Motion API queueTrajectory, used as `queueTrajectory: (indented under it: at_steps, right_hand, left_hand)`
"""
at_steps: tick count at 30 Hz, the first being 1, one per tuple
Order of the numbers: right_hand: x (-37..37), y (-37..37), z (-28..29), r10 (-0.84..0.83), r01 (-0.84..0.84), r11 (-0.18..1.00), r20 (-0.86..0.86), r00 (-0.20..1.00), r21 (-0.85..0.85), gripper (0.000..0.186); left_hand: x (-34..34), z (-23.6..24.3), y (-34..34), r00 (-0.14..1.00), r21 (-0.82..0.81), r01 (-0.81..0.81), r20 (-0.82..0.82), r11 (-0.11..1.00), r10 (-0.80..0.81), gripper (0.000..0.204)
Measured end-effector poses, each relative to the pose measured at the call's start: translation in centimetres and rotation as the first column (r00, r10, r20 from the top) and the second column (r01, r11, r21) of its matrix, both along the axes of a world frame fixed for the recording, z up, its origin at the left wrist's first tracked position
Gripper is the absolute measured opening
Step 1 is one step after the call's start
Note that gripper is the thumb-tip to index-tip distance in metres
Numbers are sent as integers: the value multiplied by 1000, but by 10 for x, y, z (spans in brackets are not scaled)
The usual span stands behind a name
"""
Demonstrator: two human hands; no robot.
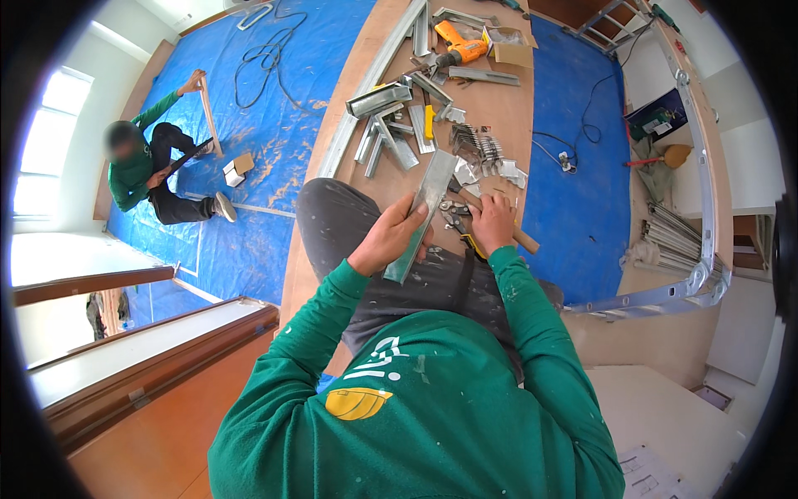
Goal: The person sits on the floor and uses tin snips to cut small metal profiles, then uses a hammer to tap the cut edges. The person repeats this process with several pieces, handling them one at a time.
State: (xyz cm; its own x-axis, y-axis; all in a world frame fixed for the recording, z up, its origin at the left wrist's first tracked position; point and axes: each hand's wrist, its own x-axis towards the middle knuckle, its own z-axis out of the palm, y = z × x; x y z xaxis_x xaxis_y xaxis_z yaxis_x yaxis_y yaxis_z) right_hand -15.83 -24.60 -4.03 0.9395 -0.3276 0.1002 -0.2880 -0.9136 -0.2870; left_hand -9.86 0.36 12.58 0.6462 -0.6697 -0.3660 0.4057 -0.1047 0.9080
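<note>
My left hand [389, 231] is closed around a short galvanized metal channel [435, 176], held at a slant above my lap. My right hand [495, 221] is wrapped over the wooden handle of a hammer [527, 241], which lies across the board just right of the channel. Part of that handle is hidden under the fingers. Beside the hammer, close to my right hand, lies a pair of snips [455, 219] with black and yellow handles. Ahead are several cut metal channel pieces [391, 137] in a loose pile, with a stack of small metal brackets [478, 148] to their right.
An orange cordless drill [460, 46] and an open cardboard box [510, 48] sit farther along the wooden board [332, 208]. Blue sheeting [573, 241] covers the floor, with cables [270, 51] on it. A co-worker [158, 170] sits at left. A ladder [706, 208] stands right.
</note>
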Motion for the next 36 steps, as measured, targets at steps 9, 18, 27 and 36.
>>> queueTrajectory:
  at_steps: [9, 18, 27, 36]
  right_hand:
    - [27, -23, 96, 81, -210, 250, 196, 977, 945, 33]
    - [41, -15, 205, 412, -303, 714, -28, 911, 631, 34]
    - [31, 2, 165, 275, -344, 795, 208, 939, 500, 33]
    - [29, -20, 131, 116, -181, 915, 195, 974, 361, 43]
  left_hand:
    - [8, 0, 0, 957, 285, 49, 259, 957, -126, 31]
    - [13, 9, -14, 758, 350, 96, 582, 932, -296, 30]
    - [19, -22, -12, 598, 476, -75, 725, 876, -342, 32]
    - [26, -30, -53, 607, 577, -133, 690, 806, -394, 36]
